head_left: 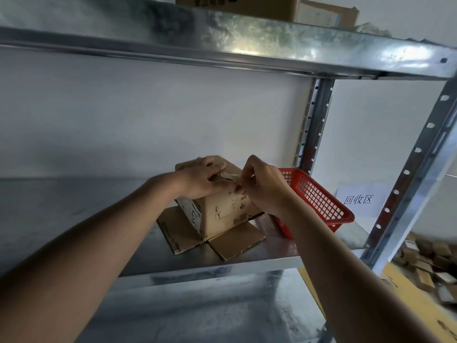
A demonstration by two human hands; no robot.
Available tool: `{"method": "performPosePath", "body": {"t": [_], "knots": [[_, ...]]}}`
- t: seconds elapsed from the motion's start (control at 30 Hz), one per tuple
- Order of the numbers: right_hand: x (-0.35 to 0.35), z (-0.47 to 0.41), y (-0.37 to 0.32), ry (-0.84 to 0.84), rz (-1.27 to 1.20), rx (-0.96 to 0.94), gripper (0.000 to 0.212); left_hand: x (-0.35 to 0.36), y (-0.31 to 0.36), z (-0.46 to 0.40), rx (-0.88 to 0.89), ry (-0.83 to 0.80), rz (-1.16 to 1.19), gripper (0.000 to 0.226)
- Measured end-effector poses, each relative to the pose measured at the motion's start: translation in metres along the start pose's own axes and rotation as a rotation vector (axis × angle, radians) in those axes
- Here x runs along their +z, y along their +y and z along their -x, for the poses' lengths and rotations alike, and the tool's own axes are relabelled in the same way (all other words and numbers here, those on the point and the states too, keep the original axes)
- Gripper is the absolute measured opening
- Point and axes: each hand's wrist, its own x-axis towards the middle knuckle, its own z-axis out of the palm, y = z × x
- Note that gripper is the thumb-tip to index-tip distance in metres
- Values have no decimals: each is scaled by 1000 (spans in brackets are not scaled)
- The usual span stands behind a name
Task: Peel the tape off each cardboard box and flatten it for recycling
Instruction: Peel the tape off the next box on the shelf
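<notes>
From the head view, a small cardboard box [222, 204] is sitting on a galvanised metal shelf [99, 219], standing with its lower flaps [235, 240] splayed flat outward on the shelf, which suggests that end is already freed of tape. The left hand [201, 178] is lying across the top of the box with its fingers extended and pressing down, apparently to be pinning the box in place so it is not lifting or sliding while the tape is being pulled. The right hand [263, 185] is working at the top near edge, its thumb and fingers curling together and pinching a strip of translucent tape [228, 176], which is rising off the top seam between the two hands; how much of the strip is already loose is hard to judge, as the hands are covering most of the seam. Just to the right of the box, touching or nearly touching it, a red plastic basket [319, 196] is waiting, probably as the place for peeled tape, though its contents are not showing. Behind the basket a white paper sign [358, 199] with printed characters is leaning against the wall. On the upper shelf [247, 43] more cardboard boxes [237, 6] are standing, and on the floor at lower right a heap of small boxes [430, 263] is lying, so much of the task is probably still remaining.
</notes>
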Motion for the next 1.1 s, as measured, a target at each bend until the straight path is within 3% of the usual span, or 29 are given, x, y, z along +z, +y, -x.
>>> {"method": "performPosePath", "body": {"t": [0.1,0.2,0.3,0.37,0.47,0.63,0.83,0.93,1.03,1.1], "knots": [[-7,-8,-5,-6,56,40,13,1,-1,-2,14,17,12,100],[-11,-17,-13,-6,217,-29,32,-2,-3,-4,60,-16,-29,102],[-10,-23,-21,2,306,-25,21,-9,-13,-2,119,-56,10,89],[-6,-24,-22,-27,218,29,15,-14,-23,0,145,-60,52,82],[-4,-24,-23,-95,33,71,10,-18,-30,2,169,-64,89,94],[-4,-29,-25,-151,27,35,5,-16,-31,-2,210,-50,46,94],[13,-39,-34,-161,50,-51,5,-15,-33,-4,319,-55,88,43],[18,-45,-36,-141,15,15,15,-19,-37,-5,348,-76,167,30],[24,-48,-32,-51,-49,138,22,-21,-47,-10,306,-126,242,46],[28,-50,-28,14,-86,225,16,-24,-55,-11,250,-119,245,89]]}}
